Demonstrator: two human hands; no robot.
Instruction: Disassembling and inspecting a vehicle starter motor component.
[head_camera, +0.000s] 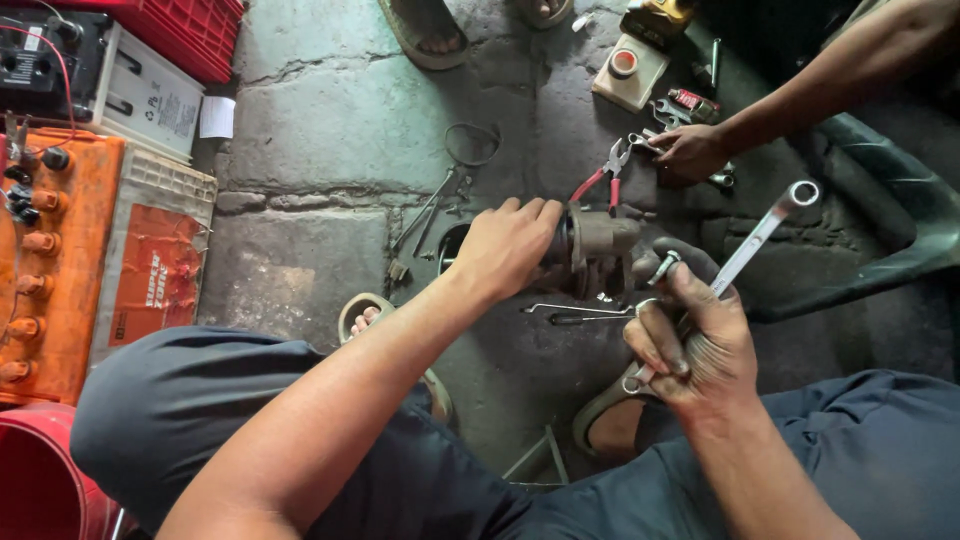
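At frame centre the left hand (510, 245) clamps the greasy motor housing (598, 245) steady while the right hand (690, 340), grip closed around a ring spanner (745, 255) and a small bolt (662, 268), seems mid-disassembly, calling next for seating the spanner squarely.

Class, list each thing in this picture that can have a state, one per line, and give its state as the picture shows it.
left hand: gripping the motor housing
motor housing: held above the floor, lying sideways
right hand: closed around the ring spanner
ring spanner: held, ring end pointing up and away
red-handled pliers: lying on the floor, handles apart
other person's hand: resting on tools on the floor
orange battery: standing, caps on top
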